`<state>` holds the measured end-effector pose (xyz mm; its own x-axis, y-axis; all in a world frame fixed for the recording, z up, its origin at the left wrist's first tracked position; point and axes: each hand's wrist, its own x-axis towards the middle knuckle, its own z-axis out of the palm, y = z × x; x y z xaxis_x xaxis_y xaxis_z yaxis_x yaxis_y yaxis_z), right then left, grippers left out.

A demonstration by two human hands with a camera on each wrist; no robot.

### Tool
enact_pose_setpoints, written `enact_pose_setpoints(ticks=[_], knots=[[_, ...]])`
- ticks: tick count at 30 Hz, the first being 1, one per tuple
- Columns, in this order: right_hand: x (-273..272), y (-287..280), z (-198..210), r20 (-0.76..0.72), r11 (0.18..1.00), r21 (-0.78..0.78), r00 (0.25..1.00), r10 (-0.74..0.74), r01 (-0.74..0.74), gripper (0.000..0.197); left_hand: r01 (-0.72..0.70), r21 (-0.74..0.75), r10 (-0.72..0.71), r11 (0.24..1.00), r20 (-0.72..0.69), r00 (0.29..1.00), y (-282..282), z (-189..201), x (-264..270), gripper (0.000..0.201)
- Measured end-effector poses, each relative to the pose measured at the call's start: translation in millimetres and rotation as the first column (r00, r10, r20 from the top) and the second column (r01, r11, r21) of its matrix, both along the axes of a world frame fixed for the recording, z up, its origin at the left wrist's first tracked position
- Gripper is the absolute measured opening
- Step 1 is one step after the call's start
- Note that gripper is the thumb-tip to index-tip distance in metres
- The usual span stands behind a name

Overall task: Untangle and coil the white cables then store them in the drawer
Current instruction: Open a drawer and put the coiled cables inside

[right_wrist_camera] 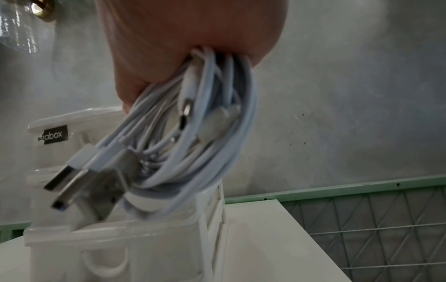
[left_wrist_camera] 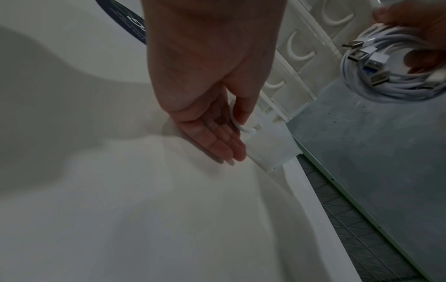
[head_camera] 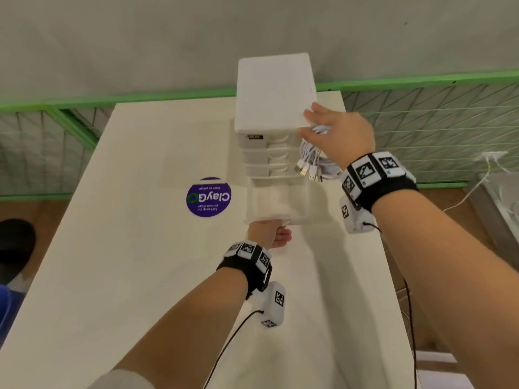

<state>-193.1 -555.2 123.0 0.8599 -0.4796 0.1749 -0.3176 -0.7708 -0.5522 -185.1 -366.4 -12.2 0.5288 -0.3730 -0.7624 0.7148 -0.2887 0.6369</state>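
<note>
A coil of white USB cables [head_camera: 314, 161] hangs from my right hand [head_camera: 334, 136], which grips it beside the upper right of the white drawer unit [head_camera: 275, 94]. In the right wrist view the coil [right_wrist_camera: 193, 133] dangles just above the unit's drawers [right_wrist_camera: 120, 238], plugs pointing left. The bottom drawer [head_camera: 252, 203] is pulled out toward me and looks empty. My left hand [head_camera: 271, 234] pinches that drawer's loop handle [left_wrist_camera: 243, 128] between thumb and fingers. The left wrist view also catches the cables [left_wrist_camera: 386, 84] at top right.
The drawer unit stands at the far right of a white table [head_camera: 140, 248], near its right edge. A purple round sticker [head_camera: 208, 197] lies left of the open drawer. A green mesh fence [head_camera: 421, 122] runs behind. A dark shoe [head_camera: 14, 242] shows at far left.
</note>
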Motion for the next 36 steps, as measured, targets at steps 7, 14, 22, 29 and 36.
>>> enact_pose_setpoints(ticks=[7,14,22,29,36], knots=[[-2,5,-2,0.023,1.000,-0.008,1.000,-0.022,0.022,0.045,0.016,-0.031,-0.017,0.999,-0.025,1.000,5,3,-11,0.029],[-5,10,-5,0.086,0.999,-0.019,0.996,-0.039,0.041,0.043,-0.039,-0.006,0.040,0.999,0.026,0.999,6,-6,-13,0.024],[-29,25,-26,0.366,0.990,-0.001,0.921,-0.132,0.143,0.040,0.095,0.028,-0.098,0.995,0.085,0.992,15,-4,-9,0.022],[-19,71,-78,0.249,0.740,0.630,0.841,-0.480,0.236,0.017,0.330,0.258,-0.379,0.908,0.169,0.910,44,32,20,0.011],[10,86,-127,0.055,0.626,0.707,0.857,-0.512,0.328,0.036,0.087,0.568,-0.547,0.818,0.722,0.423,54,41,45,0.014]])
